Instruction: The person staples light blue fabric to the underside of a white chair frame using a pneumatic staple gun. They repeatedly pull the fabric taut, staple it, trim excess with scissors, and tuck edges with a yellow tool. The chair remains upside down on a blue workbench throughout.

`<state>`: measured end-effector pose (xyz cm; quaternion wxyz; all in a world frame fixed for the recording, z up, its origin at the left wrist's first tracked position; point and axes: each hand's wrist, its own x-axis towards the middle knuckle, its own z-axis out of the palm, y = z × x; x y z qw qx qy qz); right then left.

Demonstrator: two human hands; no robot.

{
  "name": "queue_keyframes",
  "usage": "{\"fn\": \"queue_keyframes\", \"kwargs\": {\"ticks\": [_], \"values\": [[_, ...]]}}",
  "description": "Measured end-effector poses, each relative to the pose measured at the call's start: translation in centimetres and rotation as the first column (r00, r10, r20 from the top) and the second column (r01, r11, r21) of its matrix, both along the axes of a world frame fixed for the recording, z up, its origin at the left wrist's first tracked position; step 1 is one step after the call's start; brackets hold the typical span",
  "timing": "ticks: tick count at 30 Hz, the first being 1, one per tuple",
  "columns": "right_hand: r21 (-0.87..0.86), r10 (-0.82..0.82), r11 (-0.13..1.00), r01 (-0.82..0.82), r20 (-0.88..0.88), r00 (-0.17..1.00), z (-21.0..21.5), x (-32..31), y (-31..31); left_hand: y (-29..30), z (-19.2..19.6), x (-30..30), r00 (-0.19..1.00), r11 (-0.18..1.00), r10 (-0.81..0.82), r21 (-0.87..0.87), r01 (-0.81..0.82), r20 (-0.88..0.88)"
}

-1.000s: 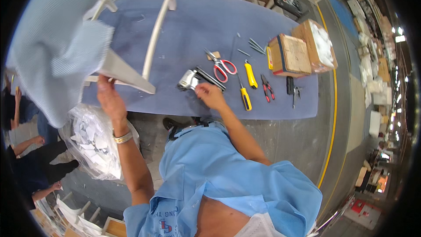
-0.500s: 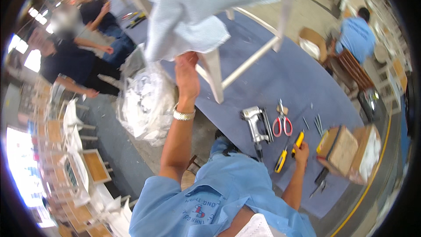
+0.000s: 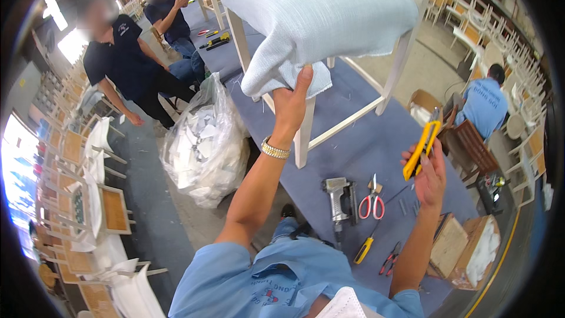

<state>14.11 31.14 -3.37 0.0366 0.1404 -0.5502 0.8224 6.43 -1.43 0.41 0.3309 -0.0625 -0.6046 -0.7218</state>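
My left hand (image 3: 292, 99) grips a loose flap of light blue fabric (image 3: 318, 17) at the corner of a chair seat, thumb on top and fingers underneath. The fabric covers the seat of a white wooden chair (image 3: 303, 135) that stands on the blue-covered table (image 3: 347, 156). Raised over the table's right side, my right hand (image 3: 429, 176) is closed round a yellow utility knife (image 3: 422, 148), its tip pointing up. Below and between my arms lie a staple gun (image 3: 338, 200), red-handled scissors (image 3: 371, 205), a yellow-handled screwdriver (image 3: 364, 251) and red-handled pliers (image 3: 389, 259).
A clear plastic bag (image 3: 206, 141) of white scraps stands left of the table. Cardboard boxes (image 3: 474, 253) sit at the right edge. Two people in dark shirts (image 3: 120, 65) stand at the far left; a person in blue (image 3: 485, 106) sits at right. Chairs (image 3: 115, 209) line the left.
My right hand has lifted the utility knife off the table and brought it up toward the chair. My left hand now pinches the fabric flap, and the view has tilted upward.
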Motion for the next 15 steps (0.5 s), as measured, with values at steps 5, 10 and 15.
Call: {"fn": "queue_keyframes", "kwargs": {"ticks": [5,10,15], "values": [[0.526,0.111,0.842,0.124,-0.394,0.912,8.9,-3.3,-5.6,-0.5,-0.9,-0.3,0.998,1.0,-0.001,-0.004,0.001,-0.063],[0.598,0.35,0.573,0.56,-0.796,0.493,14.8,-6.2,-10.0,-0.7,-1.8,-1.0,0.995,0.991,-0.078,0.102,0.084,-0.061],[0.538,0.499,0.454,0.711,-0.814,0.297,16.4,-8.6,-11.4,-0.9,-2.2,-1.1,0.99,0.989,-0.134,0.052,0.136,-0.04]]}}
